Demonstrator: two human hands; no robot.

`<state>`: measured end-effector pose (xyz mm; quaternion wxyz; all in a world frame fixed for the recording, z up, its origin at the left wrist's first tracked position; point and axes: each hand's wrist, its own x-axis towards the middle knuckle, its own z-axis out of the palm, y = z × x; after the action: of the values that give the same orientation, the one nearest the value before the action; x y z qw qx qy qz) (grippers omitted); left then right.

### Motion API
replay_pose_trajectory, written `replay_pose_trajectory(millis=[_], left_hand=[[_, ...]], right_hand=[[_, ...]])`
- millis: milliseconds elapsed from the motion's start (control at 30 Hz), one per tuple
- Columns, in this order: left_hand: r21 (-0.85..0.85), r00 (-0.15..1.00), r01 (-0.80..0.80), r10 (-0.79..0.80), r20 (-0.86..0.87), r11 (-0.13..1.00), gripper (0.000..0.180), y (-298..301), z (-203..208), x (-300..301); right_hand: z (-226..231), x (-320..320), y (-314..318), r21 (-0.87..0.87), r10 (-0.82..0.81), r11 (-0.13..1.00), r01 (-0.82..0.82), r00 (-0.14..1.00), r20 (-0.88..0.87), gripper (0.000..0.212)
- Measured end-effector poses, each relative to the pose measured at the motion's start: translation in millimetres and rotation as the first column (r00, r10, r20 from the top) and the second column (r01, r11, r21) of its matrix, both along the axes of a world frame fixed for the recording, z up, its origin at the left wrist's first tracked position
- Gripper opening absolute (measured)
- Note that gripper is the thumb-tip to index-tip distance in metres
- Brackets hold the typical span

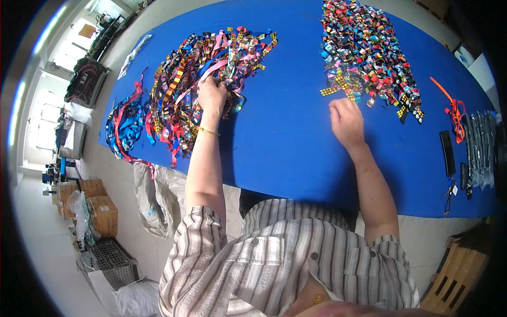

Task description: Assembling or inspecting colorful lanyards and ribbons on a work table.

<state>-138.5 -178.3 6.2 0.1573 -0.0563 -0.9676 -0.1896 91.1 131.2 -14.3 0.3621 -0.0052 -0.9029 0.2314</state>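
My left hand [212, 96] reaches into a tangled heap of printed lanyards [179, 84] on the left of the blue table. Its fingers are closed on a pink lanyard strap [215, 67] at the top of the heap, though the fingertips are partly hidden. My right hand [347, 122] hovers just below the near end of the bundled lanyards [364, 47], which lie in dense rows at the far right. Its fingers are curled together; whatever they may hold is too small to see. Close above them, a yellow-and-black checked strap end [343, 84] looks blurred.
Blue and red straps [127, 127] spread by the table's left edge. Along the right side lie orange-red cords [457, 116], a black phone-like slab [447, 153] and a stack of plastic-wrapped pieces [479, 150]. A grey plastic sack [158, 201] hangs below the table's left front edge.
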Motion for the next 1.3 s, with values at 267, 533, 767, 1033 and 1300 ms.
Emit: replay_pose_trajectory(millis=[267,533,767,1033,1300], left_hand=[[0.092,0.996,0.037,-0.029,-0.086,0.995,0.015,-4,1,-1],[0.276,0.923,0.340,-0.261,-0.284,0.899,0.010,44,35,66],[0.144,0.713,0.701,-0.685,-0.146,0.699,0.012,91,24,173],[0.324,0.675,0.700,-0.737,-0.011,0.636,0.008,101,30,204],[0.469,0.747,0.517,-0.645,0.161,0.716,0.012,85,30,193]], right_hand=[[1,0,-1,-0.009,0.010,1.000,-0.010,1.000,-0.016,0.006],[3,4,2,-0.016,0.025,1.000,-0.026,0.999,-0.025,0.006],[27,21,-22,-0.200,0.311,0.936,-0.289,0.947,0.085,0.045],[23,27,-30,-0.492,0.603,0.730,-0.475,0.787,0.133,0.023],[43,26,0,-0.695,0.579,0.689,-0.206,0.733,0.357,0.015]])
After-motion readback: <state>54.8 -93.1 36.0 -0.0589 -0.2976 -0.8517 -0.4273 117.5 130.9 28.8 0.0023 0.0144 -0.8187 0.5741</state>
